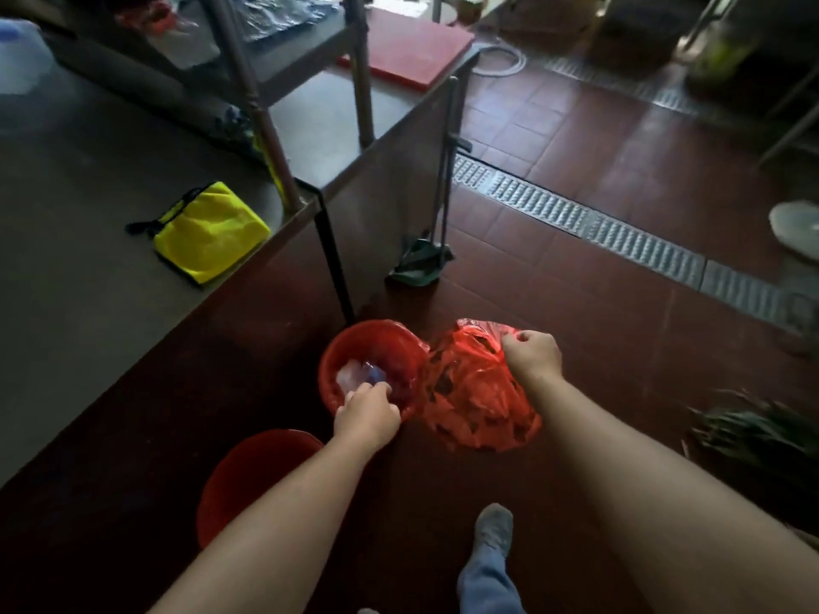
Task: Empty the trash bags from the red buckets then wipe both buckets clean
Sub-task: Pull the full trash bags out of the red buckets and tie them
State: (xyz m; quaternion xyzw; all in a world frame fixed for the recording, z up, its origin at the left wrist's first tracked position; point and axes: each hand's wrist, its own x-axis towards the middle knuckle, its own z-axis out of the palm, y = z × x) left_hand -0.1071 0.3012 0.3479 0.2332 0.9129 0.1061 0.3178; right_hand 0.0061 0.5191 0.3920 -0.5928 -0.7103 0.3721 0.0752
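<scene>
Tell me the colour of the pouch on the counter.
Bright yellow pouch, black trim; head view shows it.

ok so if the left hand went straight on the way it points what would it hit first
Probably the clear and blue trash in the far red bucket: the left hand sits at the near rim, pointing in. Depth is unclear.

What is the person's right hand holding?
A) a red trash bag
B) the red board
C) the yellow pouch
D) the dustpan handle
A: the right hand has its fingers curled round the gathered top of the bag, just beside the bucket.
</scene>
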